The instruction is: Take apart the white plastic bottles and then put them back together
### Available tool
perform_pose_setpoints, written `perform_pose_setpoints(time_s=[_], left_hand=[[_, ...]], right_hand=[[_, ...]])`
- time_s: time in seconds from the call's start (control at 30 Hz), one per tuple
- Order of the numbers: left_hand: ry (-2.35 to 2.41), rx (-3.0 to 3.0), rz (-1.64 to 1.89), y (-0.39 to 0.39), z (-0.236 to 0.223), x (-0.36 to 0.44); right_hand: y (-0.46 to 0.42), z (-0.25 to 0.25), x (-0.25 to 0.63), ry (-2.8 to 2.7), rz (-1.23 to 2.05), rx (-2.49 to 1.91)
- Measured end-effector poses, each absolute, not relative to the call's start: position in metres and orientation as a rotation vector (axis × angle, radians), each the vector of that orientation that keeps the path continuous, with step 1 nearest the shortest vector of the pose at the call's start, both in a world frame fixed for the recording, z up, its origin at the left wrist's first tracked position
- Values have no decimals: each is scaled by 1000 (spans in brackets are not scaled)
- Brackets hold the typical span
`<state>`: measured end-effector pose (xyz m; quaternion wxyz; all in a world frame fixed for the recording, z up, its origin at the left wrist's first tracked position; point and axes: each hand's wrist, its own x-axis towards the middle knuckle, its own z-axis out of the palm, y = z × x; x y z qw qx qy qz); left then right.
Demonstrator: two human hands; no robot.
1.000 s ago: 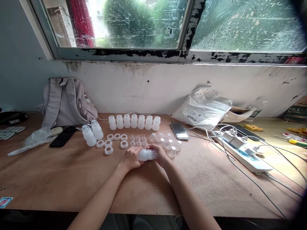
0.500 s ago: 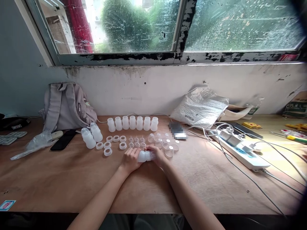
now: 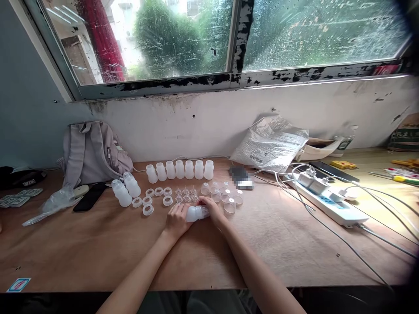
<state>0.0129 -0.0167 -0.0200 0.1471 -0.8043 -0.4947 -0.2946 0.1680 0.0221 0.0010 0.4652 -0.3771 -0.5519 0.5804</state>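
Observation:
A small white baby bottle (image 3: pixel 194 213) with a clear cap lies on its side between my hands, low over the table. My left hand (image 3: pixel 177 219) is closed around its base end. Round the clear cap end, my right hand (image 3: pixel 212 210) is closed as well; some fingers are hidden. Just beyond are clear nipples (image 3: pixel 186 195) in two rows, several white rings (image 3: pixel 148 209) to the left and clear caps (image 3: pixel 229 206) to the right. Several open white bottles (image 3: pixel 179 169) stand in a row behind. Two capped bottles (image 3: pixel 121 193) sit left of the rings.
A grey backpack (image 3: pixel 94 152) leans on the wall, with a black phone (image 3: pixel 91 197) and a plastic bag (image 3: pixel 54 204) before it. To the right are a silver mailer bag (image 3: pixel 271 144) and a power strip (image 3: pixel 330 203) with tangled white cables. The wooden table (image 3: pixel 98 253) ends near my body.
The camera view has shifted and tilted slightly. Both hands keep hold of the bottle, with little visible movement. The row of bottles shows one fewer at its end than in the oldest frame.

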Motion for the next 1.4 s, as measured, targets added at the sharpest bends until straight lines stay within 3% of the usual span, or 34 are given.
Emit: perform_pose_setpoints(time_s=[0.17, 0.33, 0.7, 0.9, 1.2, 1.4], left_hand=[[-1418, -2344, -919, -19, -17, 13], [-1545, -2386, -1118, -29, -14, 20], [-2037, -2594, -1627, -34, -20, 31], [-2063, -2442, -1586, -33, -23, 29], [-1672, -2554, -1457, -34, 66, 18], [-1779, -2573, -1228, -14, 99, 2]], right_hand=[[25, -6, 163, -1084, 1296, -950], [21, -2, 157, -774, 1436, -776], [19, -6, 155, -783, 1578, -805], [20, -7, 158, -793, 1560, -806], [23, -7, 156, -749, 1596, -813], [24, -8, 158, -720, 1583, -839]])
